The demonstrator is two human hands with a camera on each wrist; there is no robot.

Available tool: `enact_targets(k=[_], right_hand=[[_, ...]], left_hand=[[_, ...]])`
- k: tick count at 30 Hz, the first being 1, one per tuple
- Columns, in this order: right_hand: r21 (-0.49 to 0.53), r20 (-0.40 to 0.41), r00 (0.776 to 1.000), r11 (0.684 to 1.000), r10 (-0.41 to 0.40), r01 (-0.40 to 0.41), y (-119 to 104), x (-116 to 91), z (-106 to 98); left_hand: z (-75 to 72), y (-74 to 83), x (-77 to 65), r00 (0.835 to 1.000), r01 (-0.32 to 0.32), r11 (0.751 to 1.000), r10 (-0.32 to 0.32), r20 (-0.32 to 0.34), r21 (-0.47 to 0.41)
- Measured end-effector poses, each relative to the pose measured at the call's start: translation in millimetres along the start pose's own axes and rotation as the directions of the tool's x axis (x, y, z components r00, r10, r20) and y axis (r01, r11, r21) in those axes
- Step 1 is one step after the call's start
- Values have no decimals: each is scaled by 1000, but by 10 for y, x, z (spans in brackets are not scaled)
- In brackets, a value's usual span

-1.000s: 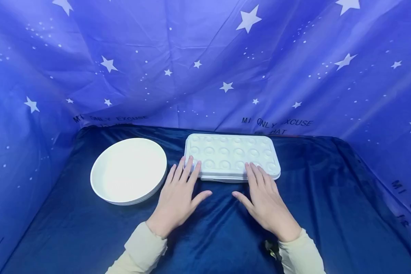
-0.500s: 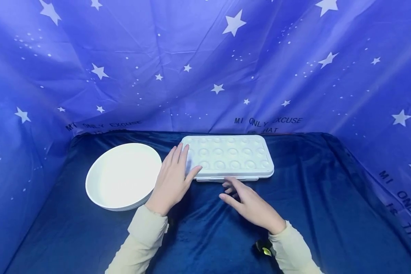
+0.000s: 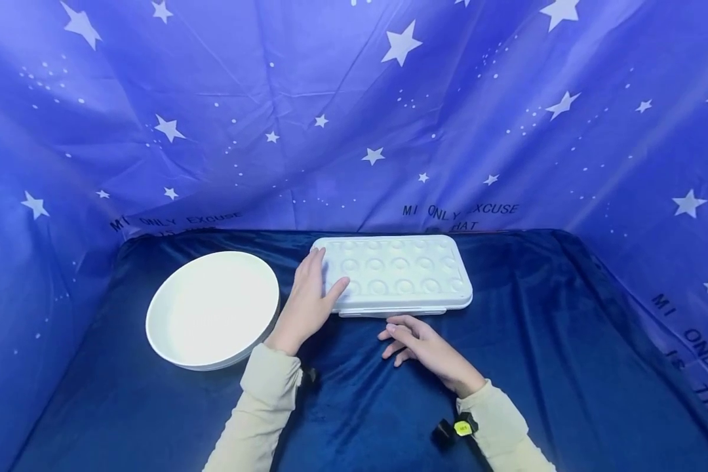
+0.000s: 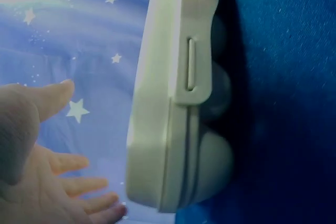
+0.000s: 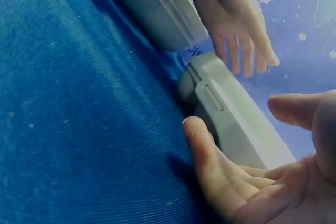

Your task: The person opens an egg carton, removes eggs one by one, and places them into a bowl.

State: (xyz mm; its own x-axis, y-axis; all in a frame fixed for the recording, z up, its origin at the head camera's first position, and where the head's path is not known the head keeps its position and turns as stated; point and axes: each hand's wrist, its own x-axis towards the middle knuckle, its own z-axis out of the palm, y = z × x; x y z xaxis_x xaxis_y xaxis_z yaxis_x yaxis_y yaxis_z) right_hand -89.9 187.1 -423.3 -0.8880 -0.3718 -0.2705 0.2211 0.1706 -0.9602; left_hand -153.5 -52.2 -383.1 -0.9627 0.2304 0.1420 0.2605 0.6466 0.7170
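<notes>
A white lidded egg box [image 3: 401, 265] with rows of round bumps lies on the dark blue cloth. My left hand [image 3: 303, 305] is at its left end, fingers extended and thumb spread over the near left corner. In the left wrist view that palm faces the box with a gap between. My right hand [image 3: 427, 351] is in front of the box, fingers loosely bent and holding nothing. A fingertip of it is right at the lower edge of the long front clasp [image 4: 194, 72]. Rounded egg cups [image 4: 215, 161] bulge below the box's rim.
A large round white bowl [image 3: 212, 308] stands to the left, close to my left forearm. Dark blue cloth [image 3: 566, 367] covers the table. A blue starry curtain [image 3: 342, 85] hangs behind and at the sides. A dark wrist camera [image 3: 444, 432] sits by the right sleeve.
My right hand has come off the lid's near right part, moving down and left to the front clasp. The left hand has shifted slightly at the left end. The camera view has shifted.
</notes>
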Motion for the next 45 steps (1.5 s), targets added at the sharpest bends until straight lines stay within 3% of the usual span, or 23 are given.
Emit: enact_targets(k=[7,11,18,22,25,29,35,45], right_hand=[[118,19,999,992,35,-37,85,87,-28],[238,40,998,970,47,-55,81,105,-75],[546,120,992,832,39,-99,109,103,-164],[643,165,986,758,5,-111,147,81,-217],[679,182,983,724,-4,-122,183,72,-254],[687,190,982,716,-13,-124,219,65,-272],[690,182,983,716,-25,-109,239,95,-265],[636,85,996,767,38,-84,202,140,-160]], left_hand=[[55,-121,14,998,-19,999,16,-54,-46],[106,-169,30,998,-10,994,3,-65,-104],[230,-246,62,989,74,978,-96,-109,-193],[285,-290,85,980,136,960,-167,-112,-245],[336,-303,85,976,175,933,-205,-66,-313],[394,-287,71,971,210,901,-237,-26,-380],[394,-296,75,969,212,893,-245,-34,-396],[354,-353,78,972,208,883,-234,-9,-421]])
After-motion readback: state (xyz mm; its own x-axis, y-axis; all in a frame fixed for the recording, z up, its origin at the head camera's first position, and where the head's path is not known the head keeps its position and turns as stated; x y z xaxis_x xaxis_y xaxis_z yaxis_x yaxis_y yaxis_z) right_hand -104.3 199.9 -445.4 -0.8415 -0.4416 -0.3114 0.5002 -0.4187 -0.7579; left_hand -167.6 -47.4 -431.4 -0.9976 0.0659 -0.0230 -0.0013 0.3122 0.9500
